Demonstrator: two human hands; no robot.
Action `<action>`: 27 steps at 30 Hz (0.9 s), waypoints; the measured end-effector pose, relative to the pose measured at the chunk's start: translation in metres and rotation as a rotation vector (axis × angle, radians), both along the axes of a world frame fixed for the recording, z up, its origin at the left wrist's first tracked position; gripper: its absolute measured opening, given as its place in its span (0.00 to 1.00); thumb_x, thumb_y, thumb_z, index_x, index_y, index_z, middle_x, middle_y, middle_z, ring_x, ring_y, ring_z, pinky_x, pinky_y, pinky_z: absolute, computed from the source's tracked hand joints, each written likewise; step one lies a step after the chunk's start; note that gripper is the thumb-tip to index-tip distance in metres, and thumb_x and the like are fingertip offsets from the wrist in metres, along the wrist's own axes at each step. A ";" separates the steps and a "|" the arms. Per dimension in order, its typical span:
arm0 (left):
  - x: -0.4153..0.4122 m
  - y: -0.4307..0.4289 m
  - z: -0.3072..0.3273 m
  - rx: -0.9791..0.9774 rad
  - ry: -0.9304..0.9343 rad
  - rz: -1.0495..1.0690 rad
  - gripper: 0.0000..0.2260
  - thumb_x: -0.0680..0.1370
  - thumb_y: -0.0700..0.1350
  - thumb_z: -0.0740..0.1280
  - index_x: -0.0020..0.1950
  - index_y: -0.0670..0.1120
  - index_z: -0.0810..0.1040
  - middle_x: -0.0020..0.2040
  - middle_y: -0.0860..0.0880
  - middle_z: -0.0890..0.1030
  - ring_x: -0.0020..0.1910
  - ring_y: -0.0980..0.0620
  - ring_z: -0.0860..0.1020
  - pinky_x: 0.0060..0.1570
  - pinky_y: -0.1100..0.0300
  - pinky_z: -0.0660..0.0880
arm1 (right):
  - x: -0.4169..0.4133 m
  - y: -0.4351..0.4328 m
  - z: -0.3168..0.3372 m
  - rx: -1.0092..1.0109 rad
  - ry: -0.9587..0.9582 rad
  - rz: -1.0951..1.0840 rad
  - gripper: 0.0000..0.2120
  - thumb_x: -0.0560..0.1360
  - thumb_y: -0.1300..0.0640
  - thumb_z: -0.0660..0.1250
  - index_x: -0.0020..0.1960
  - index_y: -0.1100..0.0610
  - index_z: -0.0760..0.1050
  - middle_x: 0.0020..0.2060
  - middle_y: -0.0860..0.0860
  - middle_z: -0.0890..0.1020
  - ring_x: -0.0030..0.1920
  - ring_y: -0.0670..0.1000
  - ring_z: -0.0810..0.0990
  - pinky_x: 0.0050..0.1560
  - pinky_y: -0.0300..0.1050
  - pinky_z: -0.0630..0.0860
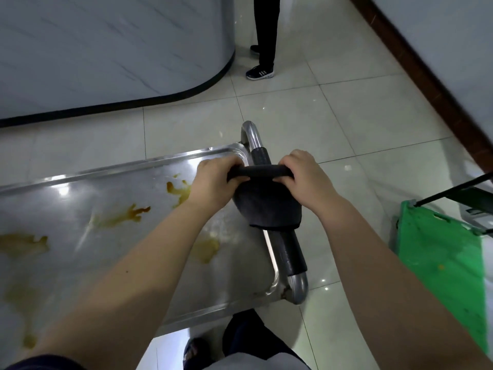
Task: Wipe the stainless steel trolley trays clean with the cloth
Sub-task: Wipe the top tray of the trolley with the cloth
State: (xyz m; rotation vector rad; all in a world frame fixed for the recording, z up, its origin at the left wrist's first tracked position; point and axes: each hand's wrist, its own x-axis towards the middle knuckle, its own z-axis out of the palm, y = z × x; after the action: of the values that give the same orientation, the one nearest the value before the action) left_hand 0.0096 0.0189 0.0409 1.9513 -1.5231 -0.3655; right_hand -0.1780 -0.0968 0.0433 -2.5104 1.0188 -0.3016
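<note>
Grip check: the left hand (213,180) and the right hand (304,180) are each curled tight round one end of the cloth (266,206), fingers wrapped over it, knuckles up. The cloth is dark, nearly black. The bit between the two hands is rolled into a thick rope and the rest hangs below in a rounded fold. It sits right over the trolley handle (292,256), toward its far end, and the fold covers part of the handle's black foam sleeve. Can't tell if the fold actually touches the handle or just hangs in front of it.

The steel tray (112,188) runs off to the left of the handle and it's properly grubby. Brownish-orange stains (134,213) are splattered across it: darker blobs by the left wrist, paler smears toward the left edge, one more near the handle side.

Other stuff: pale glossy floor tiles (346,124), and a green plastic thing (440,257) on the right (no idea what it is). Top left there's a curved grey unit (106,49) with a black base. Somebody else's legs in black trousers and a dark trainer (260,72) stand beside it.
</note>
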 end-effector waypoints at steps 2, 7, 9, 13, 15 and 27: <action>0.001 0.016 0.013 -0.084 -0.040 -0.017 0.05 0.73 0.43 0.73 0.47 0.46 0.80 0.40 0.51 0.82 0.41 0.47 0.78 0.43 0.55 0.72 | 0.000 0.021 0.014 -0.127 -0.034 0.023 0.07 0.76 0.55 0.69 0.50 0.58 0.78 0.44 0.51 0.76 0.46 0.53 0.73 0.46 0.48 0.69; 0.009 0.070 0.036 -0.231 -0.148 -0.093 0.07 0.74 0.42 0.71 0.52 0.46 0.82 0.45 0.53 0.83 0.44 0.49 0.79 0.46 0.56 0.73 | 0.005 0.079 0.041 -0.418 -0.100 0.072 0.06 0.72 0.63 0.71 0.49 0.62 0.81 0.39 0.57 0.82 0.41 0.61 0.77 0.42 0.54 0.73; 0.014 0.100 0.041 -0.221 -0.191 -0.067 0.07 0.77 0.44 0.70 0.54 0.47 0.82 0.47 0.52 0.84 0.47 0.46 0.79 0.50 0.52 0.71 | 0.012 0.108 0.047 -0.439 -0.124 0.064 0.07 0.71 0.66 0.71 0.49 0.63 0.80 0.39 0.58 0.81 0.40 0.62 0.77 0.41 0.54 0.74; 0.024 0.165 0.039 -0.195 -0.224 -0.029 0.08 0.78 0.46 0.68 0.56 0.47 0.81 0.47 0.51 0.83 0.47 0.45 0.79 0.52 0.50 0.68 | 0.027 0.167 0.040 -0.378 -0.126 0.050 0.09 0.73 0.67 0.68 0.52 0.63 0.79 0.43 0.58 0.80 0.41 0.62 0.78 0.36 0.51 0.75; 0.027 0.196 0.034 -0.174 -0.210 -0.033 0.07 0.78 0.45 0.68 0.54 0.47 0.82 0.47 0.51 0.83 0.47 0.45 0.79 0.52 0.49 0.69 | 0.033 0.194 0.029 -0.333 -0.109 0.045 0.09 0.75 0.65 0.66 0.54 0.61 0.78 0.44 0.56 0.80 0.42 0.60 0.79 0.36 0.49 0.74; 0.007 0.287 -0.039 0.364 0.314 -0.057 0.06 0.77 0.42 0.69 0.53 0.47 0.80 0.45 0.47 0.82 0.46 0.46 0.79 0.46 0.51 0.76 | 0.006 0.268 -0.054 0.200 0.214 0.166 0.06 0.80 0.57 0.60 0.53 0.47 0.71 0.45 0.47 0.76 0.47 0.54 0.76 0.40 0.45 0.66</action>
State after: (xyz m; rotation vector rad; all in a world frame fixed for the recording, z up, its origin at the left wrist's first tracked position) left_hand 0.0165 0.3061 0.0015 1.9996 -1.3782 -0.9840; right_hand -0.1720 0.1711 -0.0108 -2.4596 0.8615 0.1155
